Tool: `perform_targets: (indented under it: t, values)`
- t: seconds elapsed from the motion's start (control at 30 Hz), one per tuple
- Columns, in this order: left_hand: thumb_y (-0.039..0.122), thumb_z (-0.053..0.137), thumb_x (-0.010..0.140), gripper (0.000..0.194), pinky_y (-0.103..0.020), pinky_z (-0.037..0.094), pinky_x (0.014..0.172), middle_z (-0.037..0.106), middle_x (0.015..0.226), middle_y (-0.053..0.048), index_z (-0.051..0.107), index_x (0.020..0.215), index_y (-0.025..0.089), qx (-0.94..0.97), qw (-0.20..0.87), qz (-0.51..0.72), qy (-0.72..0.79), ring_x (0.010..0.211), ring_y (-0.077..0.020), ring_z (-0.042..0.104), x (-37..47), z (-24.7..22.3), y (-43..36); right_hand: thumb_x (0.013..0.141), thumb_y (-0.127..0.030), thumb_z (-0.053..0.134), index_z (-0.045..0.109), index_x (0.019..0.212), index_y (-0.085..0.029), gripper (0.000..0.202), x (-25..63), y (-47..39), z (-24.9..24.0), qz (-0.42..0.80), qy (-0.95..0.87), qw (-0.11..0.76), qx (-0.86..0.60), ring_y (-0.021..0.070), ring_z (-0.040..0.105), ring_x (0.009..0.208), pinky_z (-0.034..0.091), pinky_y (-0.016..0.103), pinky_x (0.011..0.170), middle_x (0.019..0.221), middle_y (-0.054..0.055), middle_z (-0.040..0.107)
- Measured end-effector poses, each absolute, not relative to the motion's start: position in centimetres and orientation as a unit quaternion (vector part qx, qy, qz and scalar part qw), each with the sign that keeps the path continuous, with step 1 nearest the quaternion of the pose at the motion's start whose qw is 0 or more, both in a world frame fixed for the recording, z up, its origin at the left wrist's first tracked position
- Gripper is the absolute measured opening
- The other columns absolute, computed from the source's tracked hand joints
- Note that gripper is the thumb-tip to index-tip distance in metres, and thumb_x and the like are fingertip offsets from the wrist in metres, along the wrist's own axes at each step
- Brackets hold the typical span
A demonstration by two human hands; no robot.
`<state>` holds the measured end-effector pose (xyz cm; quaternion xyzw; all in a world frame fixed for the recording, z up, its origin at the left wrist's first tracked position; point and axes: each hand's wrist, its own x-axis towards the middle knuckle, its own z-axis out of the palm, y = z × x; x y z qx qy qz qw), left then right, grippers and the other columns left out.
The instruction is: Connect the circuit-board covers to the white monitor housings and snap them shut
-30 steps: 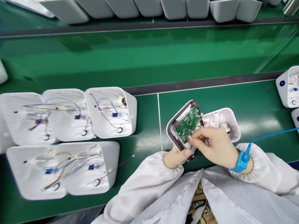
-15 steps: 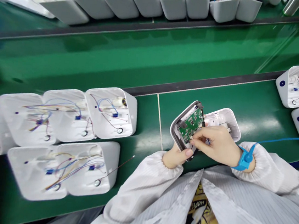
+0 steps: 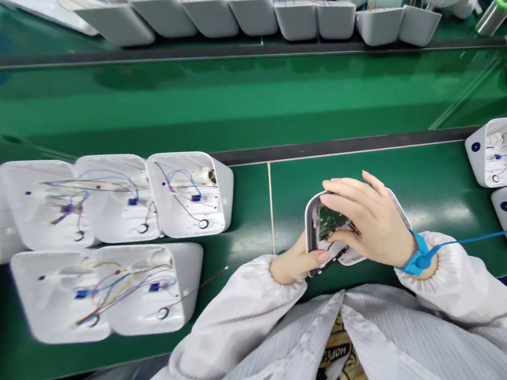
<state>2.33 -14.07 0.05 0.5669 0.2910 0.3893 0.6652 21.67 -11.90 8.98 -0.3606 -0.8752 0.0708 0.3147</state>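
My left hand (image 3: 297, 261) grips the lower edge of a white and grey device cover (image 3: 311, 217), its thumb on the rim. A green circuit board (image 3: 330, 222) sits inside this cover, tilted towards me and partly hidden. Across the cover's upper right reaches my right hand (image 3: 366, 217), its fingers stretched out and spread near the top rim. The right thumb is bent in front of the board; whether it touches is unclear. Behind my right hand lies an open white shell (image 3: 352, 259), mostly covered. A blue wrist strap (image 3: 419, 256) circles my right wrist.
Several open white housings (image 3: 193, 199) with loose wires stand on the green bench (image 3: 251, 214) at left. More housings (image 3: 506, 153) are at right. Grey-white housings (image 3: 257, 18) line the raised shelf, near a solder spool (image 3: 493, 16). A blue cord (image 3: 488, 236) runs rightwards from my strap.
My right hand has gone from a pinch at the circuit board to spread fingers over the cover's top. The cover has shifted slightly right and turned more upright in my left hand.
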Motion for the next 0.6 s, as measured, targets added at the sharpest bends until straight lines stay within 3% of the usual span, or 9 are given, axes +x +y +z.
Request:
perform_targets:
  t: [0.1, 0.17, 0.2, 0.27, 0.37, 0.47, 0.53, 0.6]
  values:
    - [0.053, 0.065, 0.086, 0.043, -0.039, 0.057, 0.087, 0.070, 0.101, -0.008, 0.068, 0.111, 0.018, 0.651, 0.618, 0.331, 0.292, 0.094, -0.0236, 0.067, 1.6, 3.5, -12.7, 0.097, -0.050, 0.058, 0.056, 0.132, -0.023, 0.044, 22.4, -11.9, 8.6, 0.070, -0.861, 0.336, -0.375, 0.0239, 0.057, 0.126, 0.035, 0.048, 0.114, 0.132, 0.010, 0.063]
    - [0.039, 0.063, 0.090, 0.024, -0.030, 0.056, 0.068, 0.068, 0.079, -0.004, 0.071, 0.097, 0.017, 0.723, 0.564, 0.283, 0.282, 0.072, -0.0168, 0.064, 1.2, 5.7, -11.8, 0.095, -0.054, 0.058, 0.062, 0.123, -0.027, 0.039, 23.2, -11.9, 8.6, 0.057, -0.858, 0.345, -0.375, 0.0242, 0.061, 0.117, 0.041, 0.047, 0.108, 0.124, 0.008, 0.066]
    - [0.032, 0.060, 0.091, 0.019, -0.029, 0.056, 0.067, 0.068, 0.077, -0.003, 0.072, 0.098, 0.018, 0.753, 0.533, 0.269, 0.275, 0.071, -0.0160, 0.065, 1.1, 6.7, -11.5, 0.095, -0.054, 0.058, 0.064, 0.118, -0.029, 0.035, 23.7, -11.9, 8.7, 0.051, -0.858, 0.350, -0.372, 0.0240, 0.063, 0.112, 0.043, 0.047, 0.104, 0.119, 0.007, 0.068]
    - [0.018, 0.052, 0.093, 0.028, -0.031, 0.058, 0.081, 0.074, 0.093, -0.004, 0.072, 0.113, 0.021, 0.798, 0.479, 0.265, 0.250, 0.090, -0.0186, 0.071, 0.9, 8.0, -11.3, 0.092, -0.052, 0.064, 0.065, 0.113, -0.032, 0.029, 24.9, -11.9, 9.1, 0.058, -0.856, 0.377, -0.349, 0.0237, 0.065, 0.105, 0.048, 0.045, 0.098, 0.110, 0.005, 0.069]
    - [0.007, 0.045, 0.092, 0.051, -0.039, 0.052, 0.106, 0.069, 0.128, -0.005, 0.061, 0.136, 0.026, 0.826, 0.437, 0.292, 0.206, 0.124, -0.0208, 0.063, 0.7, 8.5, -11.4, 0.084, -0.050, 0.074, 0.062, 0.122, -0.032, 0.044, 27.3, -11.6, 10.1, 0.138, -0.800, 0.505, -0.294, 0.0244, 0.066, 0.103, 0.052, 0.042, 0.090, 0.114, 0.008, 0.069]
    - [0.005, 0.044, 0.092, 0.054, -0.046, 0.046, 0.113, 0.067, 0.130, -0.003, 0.062, 0.135, 0.032, 0.847, 0.403, 0.294, 0.182, 0.133, -0.0226, 0.057, 0.7, 7.9, -11.6, 0.096, -0.052, 0.057, 0.064, 0.125, -0.028, 0.038, 29.3, -10.9, 11.2, 0.250, -0.669, 0.593, -0.371, 0.0191, 0.067, 0.088, 0.054, 0.035, 0.074, 0.114, 0.010, 0.069]
    - [0.007, 0.047, 0.092, 0.052, -0.054, 0.034, 0.121, 0.068, 0.130, -0.001, 0.064, 0.131, 0.036, 0.877, 0.350, 0.284, 0.169, 0.141, -0.0244, 0.049, 0.8, 7.5, -11.8, 0.101, -0.049, 0.048, 0.070, 0.113, -0.023, 0.036, 29.6, -10.6, 11.6, 0.297, -0.638, 0.524, -0.480, 0.0150, 0.066, 0.074, 0.052, 0.031, 0.066, 0.103, 0.008, 0.072]
    - [0.011, 0.052, 0.093, 0.046, -0.059, 0.018, 0.126, 0.066, 0.132, 0.002, 0.064, 0.129, 0.038, 0.904, 0.279, 0.285, 0.153, 0.147, -0.0241, 0.040, 1.2, 7.4, -12.1, 0.099, -0.049, 0.053, 0.072, 0.107, -0.018, 0.038, 29.0, -10.5, 11.6, 0.334, -0.670, 0.388, -0.537, 0.0143, 0.065, 0.069, 0.052, 0.029, 0.065, 0.093, 0.007, 0.073]
